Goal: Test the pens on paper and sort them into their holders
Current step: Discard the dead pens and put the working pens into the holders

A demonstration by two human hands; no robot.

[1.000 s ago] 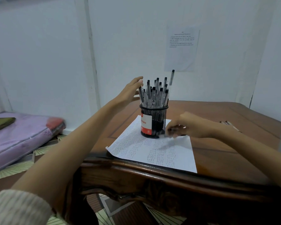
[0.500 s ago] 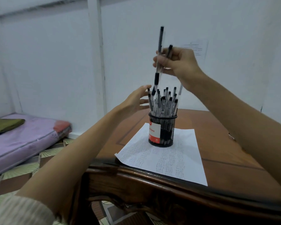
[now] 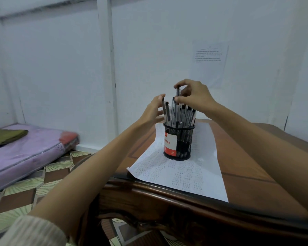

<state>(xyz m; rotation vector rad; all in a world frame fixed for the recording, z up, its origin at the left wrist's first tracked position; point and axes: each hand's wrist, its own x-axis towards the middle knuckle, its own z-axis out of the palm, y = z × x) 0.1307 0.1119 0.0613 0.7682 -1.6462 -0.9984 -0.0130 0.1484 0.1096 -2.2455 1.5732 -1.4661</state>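
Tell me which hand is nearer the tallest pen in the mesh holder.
Right. The right hand pinches the tallest pen at its top. The left hand is at the left side of the other pens, lower down and apart from that pen.

"What's that cup made of?"

"The holder (image 3: 184, 137) looks like black metal mesh, matt, with a smooth red and white label (image 3: 170, 142) on it."

"And what's in it?"

"The pens (image 3: 179, 116) look plastic, with clear shiny barrels and black caps."

"And underneath?"

"A sheet of paper (image 3: 185, 176), white and matt, on my table (image 3: 247, 174), which is dark wood with a glossy polish and a carved rim. My sleeve (image 3: 34, 231) is ribbed knit cloth. The mattress (image 3: 25, 157) has a shiny plastic film over it."
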